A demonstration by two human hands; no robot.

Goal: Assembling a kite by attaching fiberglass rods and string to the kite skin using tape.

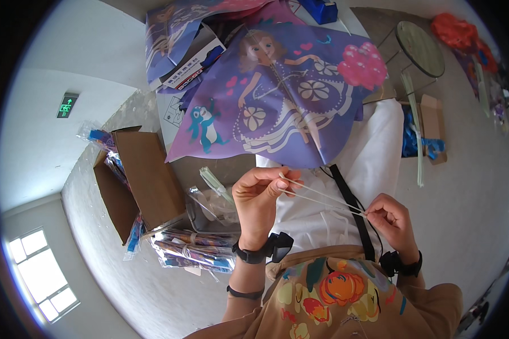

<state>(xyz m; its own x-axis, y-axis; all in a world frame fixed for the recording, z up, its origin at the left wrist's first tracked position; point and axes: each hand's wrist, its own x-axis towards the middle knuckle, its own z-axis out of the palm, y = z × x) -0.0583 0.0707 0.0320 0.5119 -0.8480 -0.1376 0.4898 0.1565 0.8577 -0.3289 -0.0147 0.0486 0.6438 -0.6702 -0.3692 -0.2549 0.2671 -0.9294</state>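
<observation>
Two thin pale rods stretch between my hands above my lap, close together at the right end and slightly apart at the left. My left hand pinches their left ends between thumb and fingers. At the other ends, my right hand closes its fingertips on the rods. Just beyond my hands, a purple kite printed with a figure in a wide dress lies spread over the table and hangs past its near edge. A dark rod runs down the kite's middle.
An open cardboard box with packaged goods stands left, near wrapped bundles and a plastic bin of pale rods. A blue tape dispenser is at the back. On the right are a round stool and another rod bundle.
</observation>
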